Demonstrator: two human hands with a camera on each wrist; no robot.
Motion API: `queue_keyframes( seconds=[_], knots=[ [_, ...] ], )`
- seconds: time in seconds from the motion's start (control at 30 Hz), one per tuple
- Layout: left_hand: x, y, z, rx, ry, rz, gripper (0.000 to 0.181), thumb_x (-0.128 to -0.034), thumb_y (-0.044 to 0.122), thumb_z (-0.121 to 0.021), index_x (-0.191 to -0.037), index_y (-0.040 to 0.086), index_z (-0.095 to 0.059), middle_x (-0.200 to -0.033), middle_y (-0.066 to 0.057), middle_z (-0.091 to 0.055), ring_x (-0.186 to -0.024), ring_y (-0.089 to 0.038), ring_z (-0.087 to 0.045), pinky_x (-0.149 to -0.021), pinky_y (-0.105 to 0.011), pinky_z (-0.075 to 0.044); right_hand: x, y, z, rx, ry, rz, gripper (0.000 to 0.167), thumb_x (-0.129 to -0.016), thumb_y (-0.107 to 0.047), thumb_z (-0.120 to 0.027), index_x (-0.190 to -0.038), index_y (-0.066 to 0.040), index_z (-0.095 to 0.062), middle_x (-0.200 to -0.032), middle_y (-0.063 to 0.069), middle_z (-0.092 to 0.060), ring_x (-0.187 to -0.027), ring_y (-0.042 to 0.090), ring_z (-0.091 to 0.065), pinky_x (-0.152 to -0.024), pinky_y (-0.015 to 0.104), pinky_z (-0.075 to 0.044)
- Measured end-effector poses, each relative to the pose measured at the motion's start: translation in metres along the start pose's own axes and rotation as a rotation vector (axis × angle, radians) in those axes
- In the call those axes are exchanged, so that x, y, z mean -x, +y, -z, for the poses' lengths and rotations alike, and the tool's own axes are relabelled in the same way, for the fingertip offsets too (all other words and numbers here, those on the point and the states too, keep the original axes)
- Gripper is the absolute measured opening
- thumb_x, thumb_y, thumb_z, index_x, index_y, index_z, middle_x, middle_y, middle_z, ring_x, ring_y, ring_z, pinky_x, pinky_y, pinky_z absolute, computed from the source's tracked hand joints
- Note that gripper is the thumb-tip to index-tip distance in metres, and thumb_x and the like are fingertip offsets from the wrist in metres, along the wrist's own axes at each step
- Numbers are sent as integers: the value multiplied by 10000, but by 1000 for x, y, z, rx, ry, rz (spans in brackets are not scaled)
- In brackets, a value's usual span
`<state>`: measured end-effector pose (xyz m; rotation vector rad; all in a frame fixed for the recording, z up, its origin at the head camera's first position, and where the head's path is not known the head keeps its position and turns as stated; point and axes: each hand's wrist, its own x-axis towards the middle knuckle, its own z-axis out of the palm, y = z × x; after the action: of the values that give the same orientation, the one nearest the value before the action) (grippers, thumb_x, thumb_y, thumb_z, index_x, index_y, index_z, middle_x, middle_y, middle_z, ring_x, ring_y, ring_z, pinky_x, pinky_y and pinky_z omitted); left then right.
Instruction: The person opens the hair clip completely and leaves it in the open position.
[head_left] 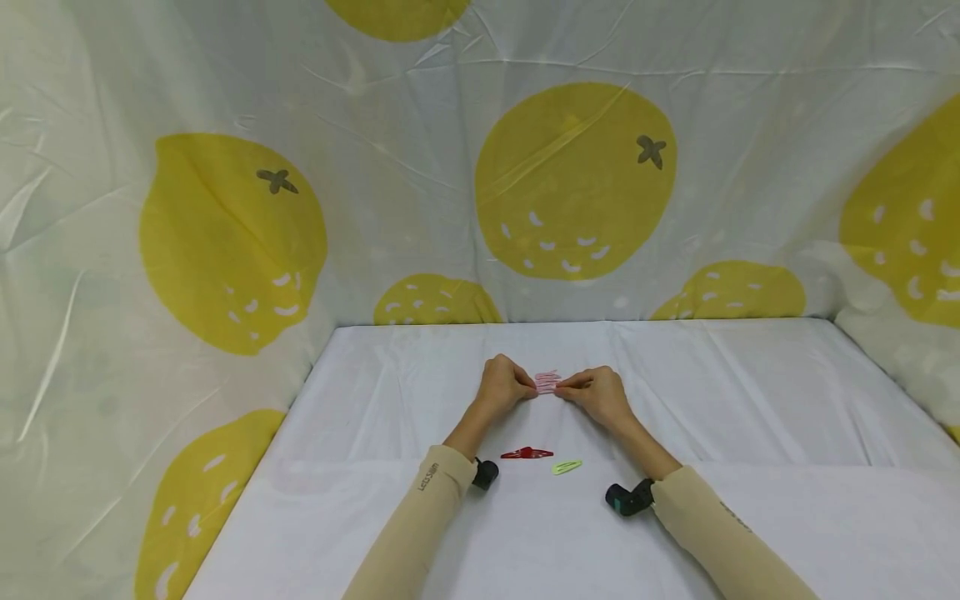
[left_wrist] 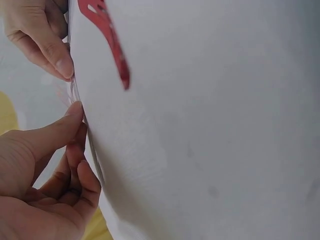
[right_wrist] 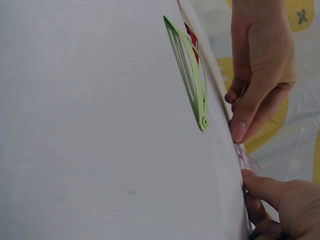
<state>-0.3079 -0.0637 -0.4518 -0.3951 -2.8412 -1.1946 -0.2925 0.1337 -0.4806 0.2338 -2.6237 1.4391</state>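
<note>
A small pink thing made of several thin strips [head_left: 547, 379] lies on the white cloth, between my two hands. At its left end my left hand [head_left: 504, 385] pinches the near strip between thumb and finger. My right hand [head_left: 602, 395] pinches the right end the same way. Seen edge-on in the right wrist view, the pink strips [right_wrist: 243, 158] look thin and partly see-through; their exact kind is unclear. Nearer to me lie a red snap hair clip [head_left: 527, 453] and, to its right, a light green snap hair clip [head_left: 567, 467]. Neither hand touches these clips.
A white cloth [head_left: 337, 508] with creases covers the table. Behind and at the sides hangs a white curtain [head_left: 405, 167] printed with large yellow lemons. Black wrist cameras [head_left: 630, 498] sit at both cuffs of the beige sleeves [head_left: 720, 525].
</note>
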Motion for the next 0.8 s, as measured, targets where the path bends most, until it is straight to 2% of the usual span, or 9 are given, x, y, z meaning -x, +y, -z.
queue_keyframes(
  seconds=[0.17, 0.33, 0.43, 0.53, 0.67, 0.8],
  knots=[
    [1, 1, 3, 23, -2, 8, 75, -782, 50, -896, -794, 11, -833, -817, -113, -802, -805, -134, -641, -726, -242, -487, 1, 1, 0, 6, 7, -17, 111, -845, -128, -861, -903, -36, -842, -931, 131, -810, -909, 212, -686, -723, 232, -462],
    [9, -3, 14, 97, -50, 45, 56, -806, 46, -876, -830, 18, -835, -843, -109, -802, -786, -92, -603, -687, -202, -480, 6, 2, 7, -7, -37, -79, 185, -854, -141, -854, -1006, -38, -829, -1002, 131, -803, -898, 180, -660, -722, 219, -474],
    [19, -3, 23, 129, -121, 67, 59, -816, 62, -873, -858, 37, -839, -881, -94, -807, -784, -75, -611, -679, -189, -486, 13, 2, 17, -10, -84, -126, 235, -856, -140, -850, -1061, -31, -814, -993, 122, -793, -861, 146, -627, -691, 207, -458],
    [31, -3, 33, 142, -218, 82, 76, -810, 82, -882, -870, 57, -842, -897, -73, -810, -761, -65, -616, -681, -193, -487, 23, 0, 25, -12, -151, -147, 248, -858, -151, -849, -1076, -39, -808, -950, 90, -778, -838, 136, -598, -654, 211, -446],
    [46, -3, 43, 140, -330, 92, 100, -792, 104, -898, -871, 76, -843, -859, -42, -804, -731, -73, -604, -677, -215, -470, 39, -6, 31, -4, -237, -136, 242, -862, -188, -848, -1073, -74, -811, -942, 45, -760, -872, 143, -583, -655, 227, -439],
    [57, -1, 47, 147, -404, 89, 114, -784, 98, -902, -876, 76, -838, -814, -14, -786, -714, -82, -583, -671, -226, -456, 54, -10, 30, -13, -297, -86, 233, -860, -216, -849, -1063, -106, -819, -962, 28, -766, -883, 129, -594, -691, 219, -441]
  ],
)
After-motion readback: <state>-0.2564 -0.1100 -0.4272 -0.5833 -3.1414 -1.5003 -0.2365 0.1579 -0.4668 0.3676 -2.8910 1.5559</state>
